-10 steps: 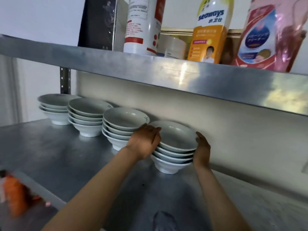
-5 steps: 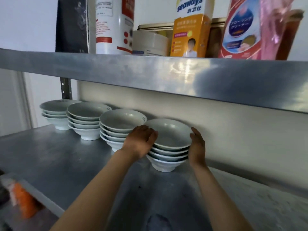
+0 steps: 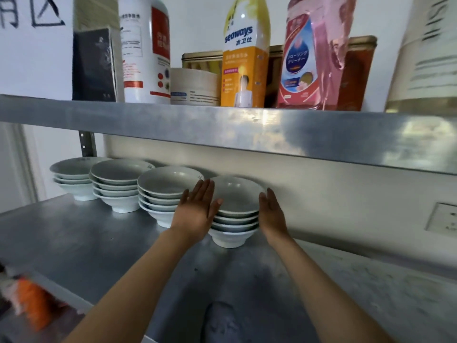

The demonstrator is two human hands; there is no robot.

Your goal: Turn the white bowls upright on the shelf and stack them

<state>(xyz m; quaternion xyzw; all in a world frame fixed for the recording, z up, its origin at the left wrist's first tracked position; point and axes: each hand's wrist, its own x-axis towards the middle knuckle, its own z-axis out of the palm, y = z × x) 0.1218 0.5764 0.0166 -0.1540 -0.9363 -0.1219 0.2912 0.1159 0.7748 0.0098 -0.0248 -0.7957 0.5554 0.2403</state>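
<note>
Your left hand (image 3: 197,211) and right hand (image 3: 272,214) are flat and open beside the last bowl stack (image 3: 235,214) (four bowls, right way up), holding nothing.

The left hand (image 3: 197,209) covers the left rims of the nearest bowl stack (image 3: 235,214) and the right edge of the neighbouring stack (image 3: 163,191). A blurred orange thing (image 3: 32,300) sits below the shelf's (image 3: 74,243) front edge. The tall bottle (image 3: 425,50) at the upper shelf's right end is cut off and blurred
</note>
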